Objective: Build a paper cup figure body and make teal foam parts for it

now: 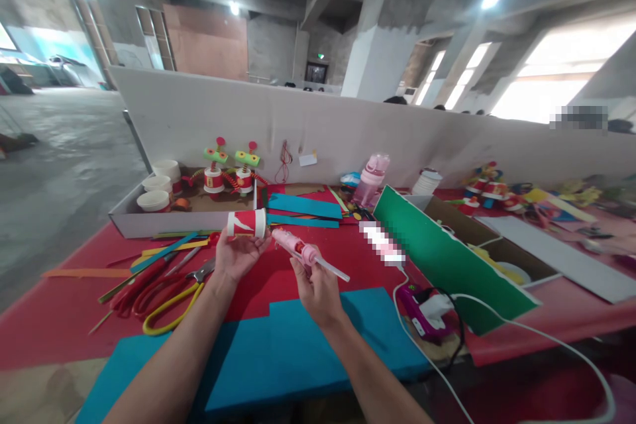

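Note:
My left hand (pixel 241 255) holds a red and white paper cup (pixel 247 223) lying on its side, fingers under it. In my right hand (pixel 318 285) is a pink glue gun (pixel 294 243) with a clear glue stick sticking out of its back end. The gun's nozzle points left and is close to the cup's right end; whether they touch is hard to tell. Beneath both hands are the red tablecloth (pixel 258 295) and blue sheets (pixel 288 344).
Scissors with yellow and red handles (pixel 173 308) and paper strips (pixel 87 273) lie at the left. A box (pixel 169 225) with cups and two figures stands behind. At right are a green-sided box (pixel 447 258), a purple power strip (pixel 422 315), cables and a pink bottle (pixel 371 180).

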Demonstrator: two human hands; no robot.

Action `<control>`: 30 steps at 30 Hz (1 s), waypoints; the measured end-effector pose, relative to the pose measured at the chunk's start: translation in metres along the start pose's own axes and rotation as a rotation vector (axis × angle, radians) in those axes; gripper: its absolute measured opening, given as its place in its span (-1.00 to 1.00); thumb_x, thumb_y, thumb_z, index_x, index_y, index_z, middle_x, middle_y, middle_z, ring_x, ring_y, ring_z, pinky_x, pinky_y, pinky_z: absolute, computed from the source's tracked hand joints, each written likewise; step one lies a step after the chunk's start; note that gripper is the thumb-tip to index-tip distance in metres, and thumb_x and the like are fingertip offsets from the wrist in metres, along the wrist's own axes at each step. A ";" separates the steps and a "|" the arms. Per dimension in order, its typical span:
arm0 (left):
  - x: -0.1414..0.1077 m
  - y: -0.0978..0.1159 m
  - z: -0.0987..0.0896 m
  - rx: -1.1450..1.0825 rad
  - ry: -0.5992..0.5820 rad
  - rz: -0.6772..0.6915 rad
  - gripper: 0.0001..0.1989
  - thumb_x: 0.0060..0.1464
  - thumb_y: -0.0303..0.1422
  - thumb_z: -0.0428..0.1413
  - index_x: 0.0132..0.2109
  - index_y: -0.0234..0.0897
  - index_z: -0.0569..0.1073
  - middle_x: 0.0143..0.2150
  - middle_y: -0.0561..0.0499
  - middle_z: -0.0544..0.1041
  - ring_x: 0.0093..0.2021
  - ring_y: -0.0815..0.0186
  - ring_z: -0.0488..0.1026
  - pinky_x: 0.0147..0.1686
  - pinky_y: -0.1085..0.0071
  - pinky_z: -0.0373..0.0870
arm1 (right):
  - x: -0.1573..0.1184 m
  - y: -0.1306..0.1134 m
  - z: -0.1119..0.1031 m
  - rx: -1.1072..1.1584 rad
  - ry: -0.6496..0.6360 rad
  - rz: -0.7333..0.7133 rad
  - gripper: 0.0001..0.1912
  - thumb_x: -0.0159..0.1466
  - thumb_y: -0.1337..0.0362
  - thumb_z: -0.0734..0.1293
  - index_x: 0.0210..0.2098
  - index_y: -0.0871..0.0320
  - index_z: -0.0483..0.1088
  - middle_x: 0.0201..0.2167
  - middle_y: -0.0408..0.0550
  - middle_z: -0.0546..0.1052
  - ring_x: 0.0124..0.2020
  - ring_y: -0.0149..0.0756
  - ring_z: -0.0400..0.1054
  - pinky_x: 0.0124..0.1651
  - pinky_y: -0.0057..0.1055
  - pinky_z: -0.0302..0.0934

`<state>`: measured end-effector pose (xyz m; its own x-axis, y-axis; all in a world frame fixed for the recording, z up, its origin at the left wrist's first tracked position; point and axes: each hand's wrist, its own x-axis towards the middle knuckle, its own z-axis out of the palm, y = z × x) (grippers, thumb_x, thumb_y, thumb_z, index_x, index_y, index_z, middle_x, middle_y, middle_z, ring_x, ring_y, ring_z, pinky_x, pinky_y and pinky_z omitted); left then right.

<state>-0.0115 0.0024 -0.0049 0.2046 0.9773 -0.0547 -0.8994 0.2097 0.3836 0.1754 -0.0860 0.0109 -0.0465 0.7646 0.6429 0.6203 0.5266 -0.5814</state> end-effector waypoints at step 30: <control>0.001 -0.002 0.001 -0.020 0.015 0.027 -0.66 0.15 -0.15 -0.01 -0.34 -0.32 0.49 -0.50 -0.11 0.50 -0.36 0.12 0.51 -0.24 0.11 0.52 | 0.001 0.006 0.012 -0.147 0.050 -0.140 -0.75 0.41 0.19 0.16 -0.11 0.21 0.36 -0.28 0.05 0.52 -0.36 -0.29 0.43 -0.40 -0.49 0.25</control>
<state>-0.0085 0.0026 -0.0046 0.1745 0.9829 -0.0588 -0.9120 0.1838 0.3666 0.1696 -0.0777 0.0021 -0.1034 0.6666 0.7382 0.7182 0.5635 -0.4083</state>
